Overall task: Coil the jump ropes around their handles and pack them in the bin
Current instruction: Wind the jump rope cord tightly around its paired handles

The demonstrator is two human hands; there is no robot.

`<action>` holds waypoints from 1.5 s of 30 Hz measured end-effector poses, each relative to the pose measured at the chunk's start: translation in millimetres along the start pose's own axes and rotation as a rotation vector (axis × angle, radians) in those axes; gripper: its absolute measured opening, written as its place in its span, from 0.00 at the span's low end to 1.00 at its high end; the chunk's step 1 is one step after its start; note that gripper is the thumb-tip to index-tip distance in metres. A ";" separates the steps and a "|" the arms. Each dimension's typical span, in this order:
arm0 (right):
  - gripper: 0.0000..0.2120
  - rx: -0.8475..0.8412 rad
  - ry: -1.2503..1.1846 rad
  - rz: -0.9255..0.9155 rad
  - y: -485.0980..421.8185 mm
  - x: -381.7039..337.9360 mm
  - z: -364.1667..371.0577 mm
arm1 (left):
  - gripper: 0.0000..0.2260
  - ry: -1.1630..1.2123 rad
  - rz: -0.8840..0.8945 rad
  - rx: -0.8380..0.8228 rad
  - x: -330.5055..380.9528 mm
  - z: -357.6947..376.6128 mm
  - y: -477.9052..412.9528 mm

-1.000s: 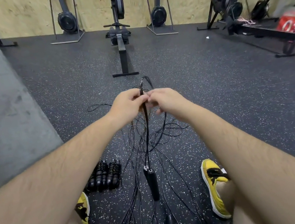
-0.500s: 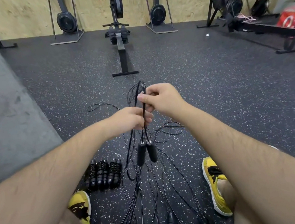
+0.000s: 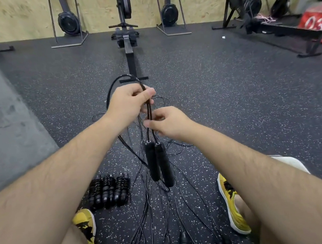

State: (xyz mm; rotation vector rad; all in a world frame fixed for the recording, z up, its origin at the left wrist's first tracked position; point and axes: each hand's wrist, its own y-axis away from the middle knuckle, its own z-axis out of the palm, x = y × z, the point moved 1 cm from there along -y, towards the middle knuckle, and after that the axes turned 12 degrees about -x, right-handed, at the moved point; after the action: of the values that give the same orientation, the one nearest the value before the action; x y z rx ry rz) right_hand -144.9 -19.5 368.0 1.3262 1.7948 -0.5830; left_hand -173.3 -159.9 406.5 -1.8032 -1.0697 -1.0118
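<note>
One jump rope [image 3: 149, 110] hangs in the air in front of the person. Its two black handles [image 3: 158, 163] dangle side by side, touching, just below the right hand [image 3: 167, 122], whose fingers [image 3: 152, 123] pinch the doubled cord [image 3: 120, 78] a little above them. The left hand [image 3: 128, 102] grips the same two strands higher up, thumb pressed against curled fingers, and the cord arches out over it in a loop.

The step in hand looks like the start of the wrap. To do it well, hold the handles level and tight together (a staggered pair makes a lumpy coil). Slide the right hand down onto them, and let the left feed cord under light tension so each turn sits beside the last. The slack trails into the loose ropes [image 3: 146, 213] on the floor [image 3: 235, 113], so a snag there seems likely; lift it clear first. Three coiled ropes [image 3: 108, 190] lie near the left shoe [image 3: 84, 223] as a model. The bin is not in view.
</note>
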 end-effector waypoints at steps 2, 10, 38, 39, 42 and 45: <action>0.13 0.048 0.002 0.000 0.2 -1.8 -2.2 | 0.09 -0.024 0.010 0.011 -1.6 -2.2 -1.5; 0.15 0.070 -0.049 -0.087 4.4 -18.8 -18.9 | 0.15 0.048 -0.158 -0.332 -25.4 -10.1 15.0; 0.53 0.121 0.347 0.096 33.2 -19.2 25.0 | 0.13 0.214 -0.270 -0.071 -21.2 1.7 15.3; 0.60 0.133 0.468 0.129 33.8 -16.6 32.4 | 0.13 0.234 -0.280 -0.040 -19.2 3.5 13.7; 0.56 0.236 0.611 0.104 28.4 -11.3 39.7 | 0.13 0.357 -0.305 0.003 -16.8 11.4 8.5; 0.39 0.277 0.630 0.048 19.0 -10.4 25.4 | 0.14 0.405 -0.347 0.006 -10.9 7.6 5.7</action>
State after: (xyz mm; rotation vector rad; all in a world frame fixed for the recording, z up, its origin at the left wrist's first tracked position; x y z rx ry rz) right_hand -117.5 -38.1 364.1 1.8893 2.2248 -0.4207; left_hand -169.9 -158.0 392.6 -1.3477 -1.1406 -1.5025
